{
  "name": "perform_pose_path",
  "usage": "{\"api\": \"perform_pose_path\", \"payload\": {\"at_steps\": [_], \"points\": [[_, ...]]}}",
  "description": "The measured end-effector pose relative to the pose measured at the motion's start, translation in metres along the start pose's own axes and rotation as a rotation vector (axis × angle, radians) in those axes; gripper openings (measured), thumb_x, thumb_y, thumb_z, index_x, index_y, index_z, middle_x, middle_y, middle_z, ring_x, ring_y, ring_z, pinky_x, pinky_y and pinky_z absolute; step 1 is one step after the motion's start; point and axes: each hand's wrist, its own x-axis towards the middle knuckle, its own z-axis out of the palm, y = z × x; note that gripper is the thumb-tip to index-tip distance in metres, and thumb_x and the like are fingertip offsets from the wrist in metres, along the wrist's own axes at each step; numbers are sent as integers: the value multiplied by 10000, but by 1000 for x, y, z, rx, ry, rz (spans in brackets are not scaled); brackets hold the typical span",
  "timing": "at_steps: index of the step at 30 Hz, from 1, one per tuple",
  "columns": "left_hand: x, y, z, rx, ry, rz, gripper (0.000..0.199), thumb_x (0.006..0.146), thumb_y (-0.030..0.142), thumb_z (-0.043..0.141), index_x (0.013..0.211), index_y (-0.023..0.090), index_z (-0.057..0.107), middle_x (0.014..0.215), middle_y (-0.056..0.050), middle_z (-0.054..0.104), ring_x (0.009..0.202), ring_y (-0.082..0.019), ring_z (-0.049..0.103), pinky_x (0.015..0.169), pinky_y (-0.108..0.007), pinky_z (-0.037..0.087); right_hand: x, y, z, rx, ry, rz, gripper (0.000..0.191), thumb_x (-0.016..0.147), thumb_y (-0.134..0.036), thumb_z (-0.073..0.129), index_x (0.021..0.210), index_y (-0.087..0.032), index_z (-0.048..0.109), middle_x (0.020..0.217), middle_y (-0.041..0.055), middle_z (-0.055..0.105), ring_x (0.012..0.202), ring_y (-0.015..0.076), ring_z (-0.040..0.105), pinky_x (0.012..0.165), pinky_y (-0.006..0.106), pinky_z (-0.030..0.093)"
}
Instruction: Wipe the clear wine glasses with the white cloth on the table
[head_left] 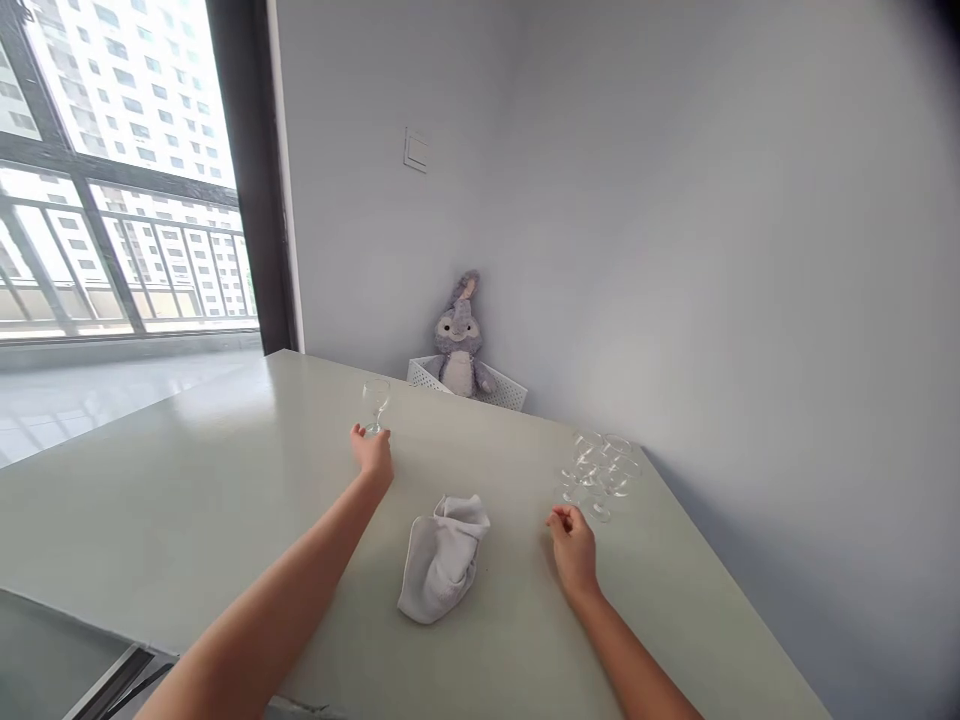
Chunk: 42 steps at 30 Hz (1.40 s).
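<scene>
My left hand [373, 455] reaches out over the table, its thumb and fingers around the foot of a clear stemmed glass [376, 394]. This glass stands upright near the table's far edge. On the right, my right hand [574, 552] rests low with its fingers curled together, and nothing shows in them. Just beyond it stands a tight cluster of several clear stemmed glasses [600, 465], apart from the fingers as far as I can see. Between my two arms lies a crumpled light grey cloth [444, 560].
The pale table [517, 640] runs to a wall on the right. Behind its far edge, a plush rabbit [459, 345] sits in a white perforated basket [510, 392]. A light switch [415, 150] is on the wall. A large window [120, 180] is at left.
</scene>
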Motion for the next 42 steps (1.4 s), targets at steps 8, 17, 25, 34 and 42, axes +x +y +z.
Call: {"api": "perform_pose_path", "payload": {"at_steps": [8,17,25,34,42], "points": [[37,3,3,-52,-144,-114,833,629,252,623,1335,249,180,1313,-158,331,721,-107,588,600,-243,466,-78,-111,29,-61,-594,-675,226,835,-154,414,965,-224,586,905,56,602,810,187,574,704,292,459],[23,2,1,3,-212,-31,473,653,312,606,1084,193,452,821,-31,536,589,-90,522,520,-215,421,-67,-80,73,-340,-538,-546,460,673,-136,607,1120,-235,564,1028,90,582,854,274,598,695,364,494],[-51,-8,21,62,-339,186,434,643,372,612,1026,188,521,810,-15,570,644,-123,523,620,-261,434,-61,-75,57,152,-440,-465,193,837,-199,458,909,-225,635,909,59,532,750,170,556,649,268,478],[-45,-22,9,97,-307,217,442,672,428,581,1033,184,505,750,1,572,632,-130,534,611,-258,424,-47,-81,40,193,-382,-382,174,850,-295,476,899,-209,619,793,26,552,614,131,504,584,247,445],[-48,-16,12,95,-297,213,411,676,440,577,993,187,514,693,14,558,599,-128,512,571,-247,403,-56,-93,25,-24,-994,-596,407,583,-354,758,975,-304,662,934,9,587,882,206,531,746,295,461]]}}
